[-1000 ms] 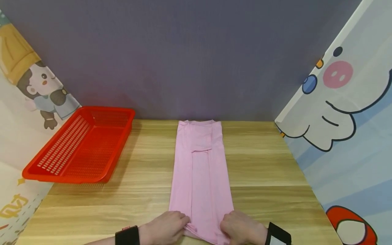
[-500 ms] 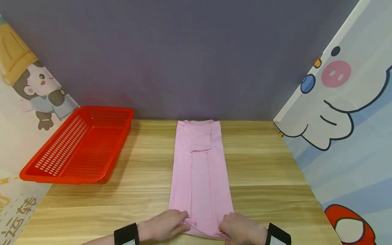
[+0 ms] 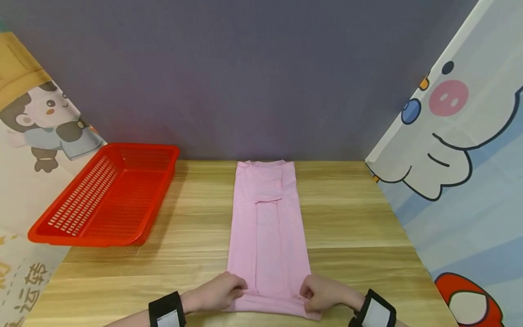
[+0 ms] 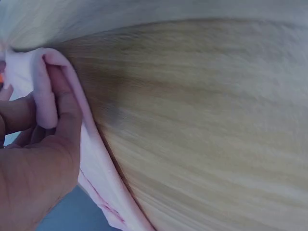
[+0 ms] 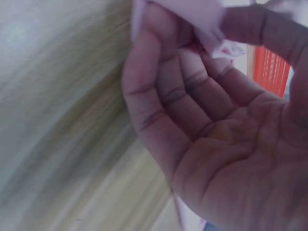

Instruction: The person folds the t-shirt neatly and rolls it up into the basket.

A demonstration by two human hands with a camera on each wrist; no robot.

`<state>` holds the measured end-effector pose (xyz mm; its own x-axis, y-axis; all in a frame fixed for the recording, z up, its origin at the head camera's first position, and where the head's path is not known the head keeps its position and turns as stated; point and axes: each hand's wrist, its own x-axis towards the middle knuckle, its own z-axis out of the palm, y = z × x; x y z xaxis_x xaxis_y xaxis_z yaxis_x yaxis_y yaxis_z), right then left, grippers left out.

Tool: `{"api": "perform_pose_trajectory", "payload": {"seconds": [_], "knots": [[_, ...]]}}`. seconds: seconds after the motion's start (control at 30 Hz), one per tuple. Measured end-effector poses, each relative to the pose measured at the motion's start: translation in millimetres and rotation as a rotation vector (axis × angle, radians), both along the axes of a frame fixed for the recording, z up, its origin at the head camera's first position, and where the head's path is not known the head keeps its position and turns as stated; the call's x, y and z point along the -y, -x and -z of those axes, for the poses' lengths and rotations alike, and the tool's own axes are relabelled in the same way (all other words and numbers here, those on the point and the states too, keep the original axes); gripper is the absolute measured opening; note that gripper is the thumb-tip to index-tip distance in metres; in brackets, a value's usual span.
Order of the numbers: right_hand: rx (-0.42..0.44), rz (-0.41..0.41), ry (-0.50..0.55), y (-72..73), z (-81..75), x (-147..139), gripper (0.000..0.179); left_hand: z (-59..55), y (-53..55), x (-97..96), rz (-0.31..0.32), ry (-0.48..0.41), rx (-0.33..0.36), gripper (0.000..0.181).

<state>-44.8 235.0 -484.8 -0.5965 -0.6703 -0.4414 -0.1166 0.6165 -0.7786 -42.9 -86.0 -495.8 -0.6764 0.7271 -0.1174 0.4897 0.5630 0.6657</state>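
A pink garment (image 3: 268,240), folded into a long narrow strip, lies lengthwise on the wooden table. Its near end is turned up into a short fold. At that fold's left corner my left hand (image 3: 216,292) pinches the cloth between thumb and fingers; in the left wrist view the doubled pink layer (image 4: 45,91) curls over the fingers. My right hand (image 3: 327,293) grips the right corner of the same fold. From the right wrist, the cloth (image 5: 192,14) shows between the thumb and the curled fingers (image 5: 144,62).
A red perforated plastic basket (image 3: 118,200) stands at the table's left rear. Behind the wooden table (image 3: 351,218) rises a dark grey panel (image 3: 261,81). Cartoon-printed sheets flank it, one on the left (image 3: 53,122) and one on the right (image 3: 482,181).
Both hands have moved slightly up the garment, turning its near edge over into a flatter, straighter fold across the full width. The basket has stayed in place.
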Motion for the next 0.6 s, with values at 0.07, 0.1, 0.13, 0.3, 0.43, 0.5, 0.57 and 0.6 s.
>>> {"api": "perform_pose_trajectory", "payload": {"seconds": [0.07, 0.1, 0.13, 0.3, 0.43, 0.5, 0.57, 0.6], "knots": [[0.036, 0.027, 0.041, 1.5, 1.3, -3.6, 0.013, -0.1, -0.6, 0.5, -0.019, 0.003, 0.021, 0.015], [0.049, 0.03, 0.06, 2.5, 2.4, -4.7, 0.012, -0.1, -1.0, 0.7, -0.025, 0.004, 0.03, 0.016], [0.054, 0.034, 0.076, 2.9, 3.3, -6.2, 0.007, -0.1, -1.4, 0.9, -0.03, 0.003, 0.039, 0.017], [0.051, 0.057, 0.114, 1.8, 7.0, -10.3, 0.019, 0.1, -4.9, 0.1, -0.068, -0.016, 0.06, 0.018], [-0.033, 0.052, 0.089, -1.9, 9.7, -8.2, 0.021, 3.2, -8.2, -2.4, -0.092, -0.046, -0.013, 0.012], [-0.148, 0.015, 0.069, -3.9, 11.6, -7.0, 0.02, 6.0, -9.7, -3.0, -0.082, -0.04, -0.129, 0.013], [-0.317, -0.041, 0.056, -6.0, 13.9, -5.7, 0.019, 9.2, -10.3, -2.2, -0.046, -0.012, -0.299, 0.013], [-0.427, -0.079, 0.052, -6.8, 15.0, -5.1, 0.019, 10.9, -10.4, -1.6, -0.022, 0.01, -0.403, 0.013]]}}
